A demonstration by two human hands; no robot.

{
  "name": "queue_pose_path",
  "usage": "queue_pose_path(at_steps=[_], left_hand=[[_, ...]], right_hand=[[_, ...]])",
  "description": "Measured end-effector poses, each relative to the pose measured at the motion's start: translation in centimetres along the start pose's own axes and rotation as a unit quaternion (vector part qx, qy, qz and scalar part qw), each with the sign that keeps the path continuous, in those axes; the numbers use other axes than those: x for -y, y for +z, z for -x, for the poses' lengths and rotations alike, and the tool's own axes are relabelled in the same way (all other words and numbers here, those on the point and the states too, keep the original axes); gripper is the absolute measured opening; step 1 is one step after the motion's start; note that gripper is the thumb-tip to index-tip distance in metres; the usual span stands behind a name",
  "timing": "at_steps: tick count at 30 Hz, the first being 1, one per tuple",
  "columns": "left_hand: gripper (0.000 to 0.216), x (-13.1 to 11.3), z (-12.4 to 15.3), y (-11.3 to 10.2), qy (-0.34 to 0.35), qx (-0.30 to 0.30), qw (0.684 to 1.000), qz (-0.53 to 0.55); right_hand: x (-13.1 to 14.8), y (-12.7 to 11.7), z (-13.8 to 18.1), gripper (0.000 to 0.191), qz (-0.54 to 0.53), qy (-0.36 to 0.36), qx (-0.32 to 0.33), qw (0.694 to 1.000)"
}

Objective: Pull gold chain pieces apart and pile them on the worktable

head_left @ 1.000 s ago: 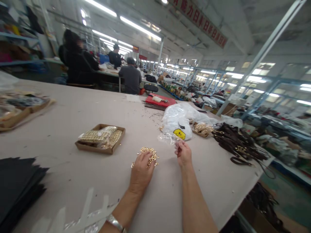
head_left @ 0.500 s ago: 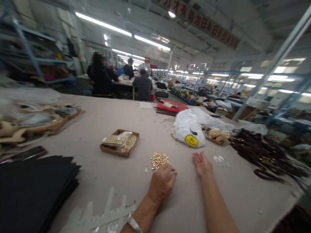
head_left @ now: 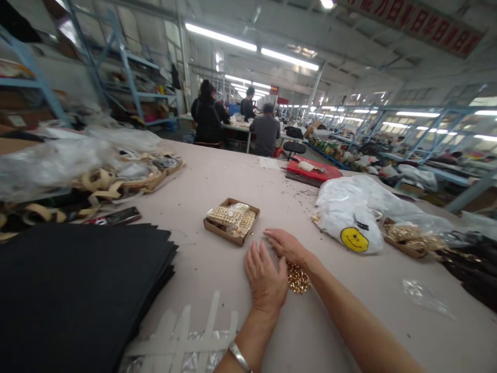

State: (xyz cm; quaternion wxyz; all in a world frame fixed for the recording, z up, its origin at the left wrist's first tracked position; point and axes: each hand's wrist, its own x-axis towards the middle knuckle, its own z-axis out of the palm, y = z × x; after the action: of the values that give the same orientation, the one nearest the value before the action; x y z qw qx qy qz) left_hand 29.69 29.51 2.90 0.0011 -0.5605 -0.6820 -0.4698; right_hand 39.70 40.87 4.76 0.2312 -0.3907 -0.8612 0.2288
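Centrally, on the pale table (head_left: 194,171), both hands lie over a small heap of gold metal pieces (head_left: 298,278). Left hand (head_left: 266,280): flat, palm down, fingers straight and spread a little, gripping nothing; it sits just left of the heap, touching its edge. Right hand (head_left: 287,245): also open, fingers extended toward the left, laid across the far side of the heap, partly covering it. Just beyond the fingertips stands a shallow cardboard tray (head_left: 231,221) with bagged gold parts. Right of the hands lies a white plastic bag (head_left: 349,217) with a yellow smiley face, and beside it a second tray (head_left: 407,239) of gold fittings. A stack of black sheets (head_left: 77,280) fills the near left. Seated workers (head_left: 266,133) are in the background.
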Motion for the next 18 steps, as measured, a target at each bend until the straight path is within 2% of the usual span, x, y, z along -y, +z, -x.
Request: queue_pose_path(at_steps=[3, 6, 10, 13, 15, 18], left_hand=[[0.057, 0.4, 0.1, 0.4, -0.034, 0.000, 0.999, -0.028], [0.062, 0.7, -0.2, 0.6, -0.060, 0.007, 0.997, -0.042], [0.064, 0.7, -0.9, 0.4, -0.079, 0.024, 0.995, -0.052], [0.063, 0.6, -1.1, 0.2, -0.090, 0.035, 0.994, -0.060], [0.064, 0.5, -1.1, 0.2, -0.086, 0.051, 0.993, -0.069], [0.065, 0.5, -0.9, 0.2, -0.053, 0.092, 0.991, -0.080]], right_hand=[[1.5, 1.1, -3.1, 0.037, 0.032, -0.067, 0.050, 0.996], [2.1, 1.3, -4.4, 0.034, 0.051, -0.097, 0.065, 0.992], [1.6, 0.3, -4.2, 0.022, 0.056, -0.086, 0.042, 0.994], [1.3, -0.2, -3.8, 0.025, 0.051, -0.059, 0.005, 0.997], [1.3, -0.1, -3.5, 0.029, 0.037, -0.070, 0.020, 0.997], [0.8, -0.1, -2.5, 0.031, 0.015, -0.105, 0.075, 0.992]])
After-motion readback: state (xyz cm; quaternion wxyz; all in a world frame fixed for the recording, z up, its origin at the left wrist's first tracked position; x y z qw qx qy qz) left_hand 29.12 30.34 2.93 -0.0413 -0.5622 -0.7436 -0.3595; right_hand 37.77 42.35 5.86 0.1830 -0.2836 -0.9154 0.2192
